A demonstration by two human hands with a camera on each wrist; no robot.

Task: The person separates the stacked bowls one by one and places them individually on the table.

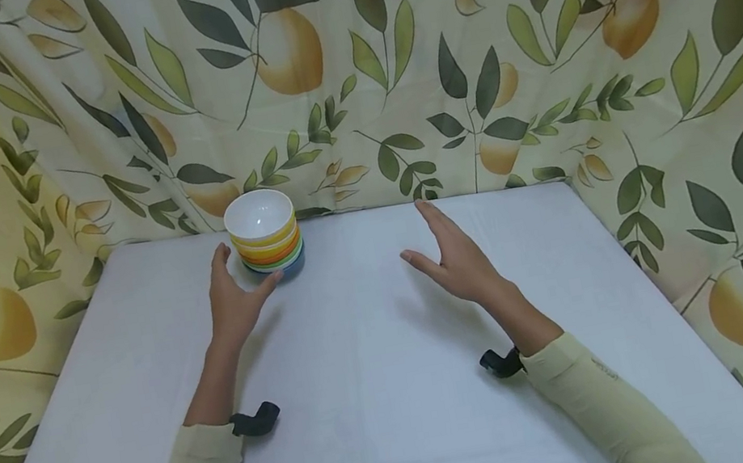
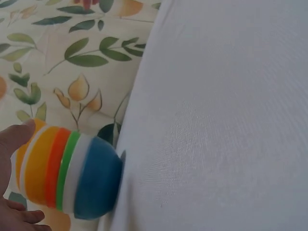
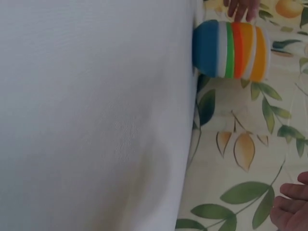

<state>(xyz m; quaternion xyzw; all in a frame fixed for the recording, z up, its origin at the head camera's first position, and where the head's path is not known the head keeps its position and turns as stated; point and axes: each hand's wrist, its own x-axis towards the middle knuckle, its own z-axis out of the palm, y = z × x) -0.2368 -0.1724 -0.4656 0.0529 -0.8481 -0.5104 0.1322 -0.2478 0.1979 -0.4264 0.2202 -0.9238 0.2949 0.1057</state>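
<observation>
The stack of bowls (image 1: 264,233) stands at the table's (image 1: 389,425) far edge. The left hand (image 1: 233,297) cups its near side, fingers spread, seemingly touching, not gripping. The right hand (image 1: 452,255), flat and empty, hovers right of the stack. Reaching step; next needs a firm grasp.

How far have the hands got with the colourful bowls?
Nothing looks done yet: the bowls are all in one stack at the table's far edge. In hand: the left hand touches the stack's side with straight fingers. The right hand hovers open, apart. Lifting bowls off likely remains.
</observation>
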